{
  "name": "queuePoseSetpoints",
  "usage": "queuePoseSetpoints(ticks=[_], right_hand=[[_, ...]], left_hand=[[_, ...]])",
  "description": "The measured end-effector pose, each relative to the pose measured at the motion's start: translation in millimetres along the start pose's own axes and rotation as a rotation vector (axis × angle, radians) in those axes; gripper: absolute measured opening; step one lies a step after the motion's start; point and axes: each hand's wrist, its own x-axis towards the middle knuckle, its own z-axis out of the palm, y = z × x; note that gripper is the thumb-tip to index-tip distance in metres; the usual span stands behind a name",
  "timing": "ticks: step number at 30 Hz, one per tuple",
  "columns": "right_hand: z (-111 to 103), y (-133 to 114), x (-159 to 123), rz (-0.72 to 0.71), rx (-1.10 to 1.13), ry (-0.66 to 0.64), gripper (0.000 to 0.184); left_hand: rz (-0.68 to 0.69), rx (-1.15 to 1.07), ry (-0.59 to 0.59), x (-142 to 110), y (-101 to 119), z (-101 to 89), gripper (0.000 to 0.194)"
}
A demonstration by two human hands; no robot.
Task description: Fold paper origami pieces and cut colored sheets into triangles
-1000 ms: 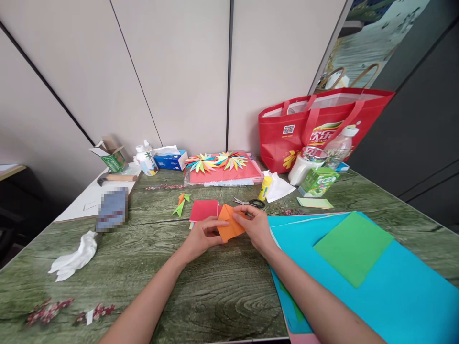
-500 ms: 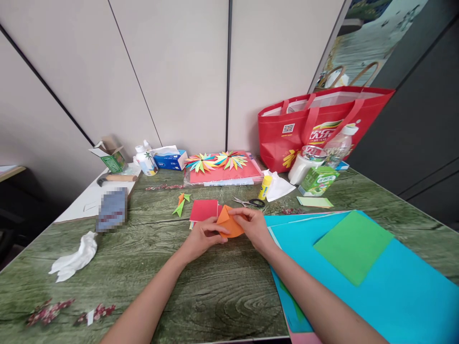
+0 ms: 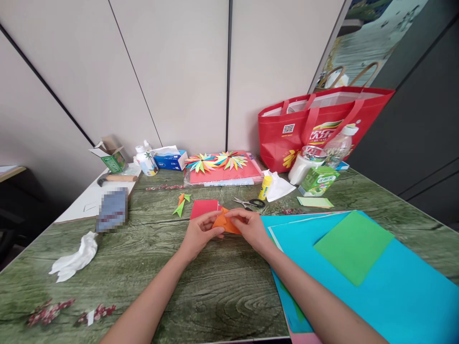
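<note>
- Orange paper (image 3: 231, 225), one, folded: between both hands, near the middle of the surface (image 3: 215, 296); I cannot tell whether it touches down.
- Left hand (image 3: 201, 235): fingers pinching the paper's left side, I judge to steady it.
- Right hand (image 3: 250, 230): fingers gripping its right side, seemingly to control the folded layers.
- Red squares (image 3: 203, 207), stacked: just beyond the left hand, presumably for easy reach.
- Scissors (image 3: 257, 202) and glue stick (image 3: 265, 188): towards the far edge, apparently clear of the fingers.
- Blue sheets (image 3: 390, 301), bearing a green square (image 3: 355, 248): near right corner, I suppose because their breadth would crowd the middle.
</note>
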Motion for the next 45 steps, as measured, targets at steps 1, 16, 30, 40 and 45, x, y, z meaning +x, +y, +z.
queuePoseSetpoints(ticks=[1,16,30,40,45], right_hand=[[0.3,-0.9,0.0,-0.012,-0.001,-0.009,0.018],[1.7,-13.2,-5.1,-0.073,-0.077,-0.122,0.034],[8.9,-7.5,-7.6,0.089,0.076,0.013,0.048],[7.8,-6.5,-6.1,0.114,0.107,0.009,0.052],[7.1,-5.6,-4.5,0.130,0.027,0.057,0.051]], left_hand=[[0.002,0.001,0.009,0.3,-0.3,-0.3,0.049],[-0.021,-0.036,-0.013,1.5,-2.2,-5.5,0.035],[-0.033,-0.097,0.145,2.9,-6.5,-6.2,0.037],[-0.070,-0.127,0.177,2.7,-6.2,-4.3,0.038],[-0.060,-0.167,0.199,3.4,-6.8,-3.3,0.048]])
